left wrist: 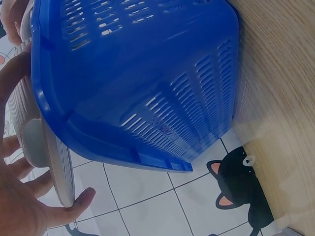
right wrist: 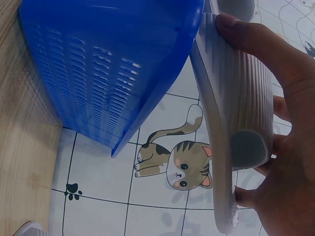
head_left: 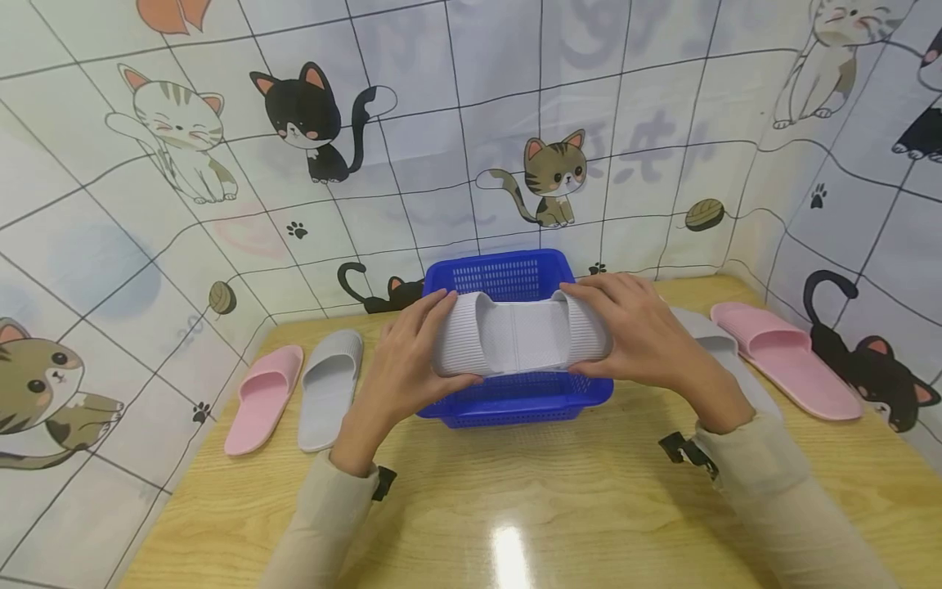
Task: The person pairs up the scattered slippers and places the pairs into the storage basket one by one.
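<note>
Both hands hold a pair of light grey slippers [head_left: 524,335] over a blue plastic basket [head_left: 515,406]. Ribbed straps face outward at either end, and the soles meet or overlap along a line in the middle. My left hand [head_left: 403,348] grips the left end, thumb at the near edge and fingers over the far side. At the right end my right hand [head_left: 634,331] grips in the same way. In the right wrist view a ribbed strap [right wrist: 246,93] lies within that hand's grasp. The left wrist view has the sole edge [left wrist: 60,167] beside the basket wall.
On the wooden table [head_left: 471,499], a pink slipper [head_left: 265,401] and a grey slipper [head_left: 330,393] lie to the left. Another grey slipper [head_left: 710,330], partly hidden by the right hand, and a pink slipper [head_left: 798,364] lie to the right. A cat-patterned wall covering [head_left: 441,164] rises behind.
</note>
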A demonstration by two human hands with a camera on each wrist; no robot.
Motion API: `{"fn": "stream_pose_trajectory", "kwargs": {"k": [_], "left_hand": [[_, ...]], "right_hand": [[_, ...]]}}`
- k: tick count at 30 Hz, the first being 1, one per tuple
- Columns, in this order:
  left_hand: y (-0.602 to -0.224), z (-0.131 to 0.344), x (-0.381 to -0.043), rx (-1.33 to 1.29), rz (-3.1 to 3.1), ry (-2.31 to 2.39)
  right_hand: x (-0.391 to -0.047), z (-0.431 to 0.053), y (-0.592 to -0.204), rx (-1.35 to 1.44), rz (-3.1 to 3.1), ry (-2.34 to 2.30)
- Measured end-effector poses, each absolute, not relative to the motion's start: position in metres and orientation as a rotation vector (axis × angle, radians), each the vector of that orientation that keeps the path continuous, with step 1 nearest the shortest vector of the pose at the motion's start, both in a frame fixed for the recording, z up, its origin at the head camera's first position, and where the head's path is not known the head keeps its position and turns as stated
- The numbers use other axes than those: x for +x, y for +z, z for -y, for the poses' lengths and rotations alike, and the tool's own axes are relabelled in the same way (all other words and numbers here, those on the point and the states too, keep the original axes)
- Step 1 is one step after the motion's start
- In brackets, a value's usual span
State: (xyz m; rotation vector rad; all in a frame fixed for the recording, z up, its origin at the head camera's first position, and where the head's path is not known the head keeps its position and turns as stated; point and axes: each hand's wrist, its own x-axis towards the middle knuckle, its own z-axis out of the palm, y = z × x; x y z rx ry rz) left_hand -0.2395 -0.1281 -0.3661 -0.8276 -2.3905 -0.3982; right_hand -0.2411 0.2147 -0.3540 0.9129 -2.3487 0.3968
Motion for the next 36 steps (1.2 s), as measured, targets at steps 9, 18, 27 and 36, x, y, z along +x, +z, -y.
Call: {"fn": "stream_pose_trajectory", "kwargs": {"k": [9,18,27,36], "left_hand": [[-0.365,0.1268,-0.2387,-0.822,2.399,-0.404],[-0.365,0.126,-0.2386,-0.829,2.391,-0.406],[-0.3663,0.1243,-0.2384,-0.827,2.383,-0.4],[-0.3664,0.1231,-0.2372,-0.827,2.381,-0.398]], "right_hand": [[-0.2407,-0.2145,-0.3531,0.905,2.358,0.4],[-0.241,-0.2132,-0.3543,0.92,2.347,0.403],[-0.2407,-0.2126,-0.3555,0.915,2.351,0.4],[-0.2404,-0.2119,-0.3552,0.92,2.35,0.397]]}}
